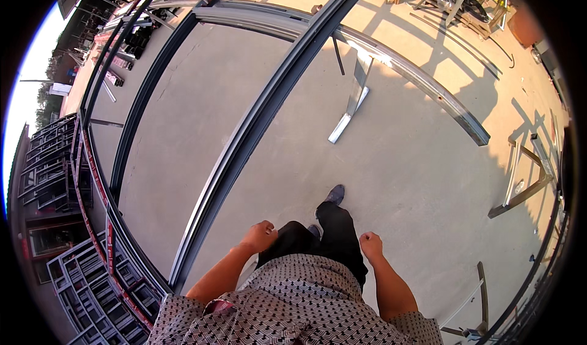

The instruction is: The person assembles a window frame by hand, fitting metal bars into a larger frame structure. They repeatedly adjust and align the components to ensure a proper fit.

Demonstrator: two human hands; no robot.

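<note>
My left hand [260, 237] hangs beside my left thigh, its fingers curled, with nothing seen in it. My right hand [370, 245] is a loose fist just off my right hip, and no object shows in it either. Neither hand touches any of the metalwork. Closest to the left hand is a long grey metal beam [252, 114], which slants from the lower left up to the top, some way off. Between the hands are my dark trousers, one shoe [335, 194] placed well ahead of the other on the concrete floor [397, 180].
A silvery metal rail [422, 79] curves across the far side. Before it stands a bent metal bracket [358, 97] with a flat foot. At the right lies an angled metal frame [526, 192]. Welded lattice frames [98, 290] are stacked at the left. Scrap [468, 5] is heaped far right.
</note>
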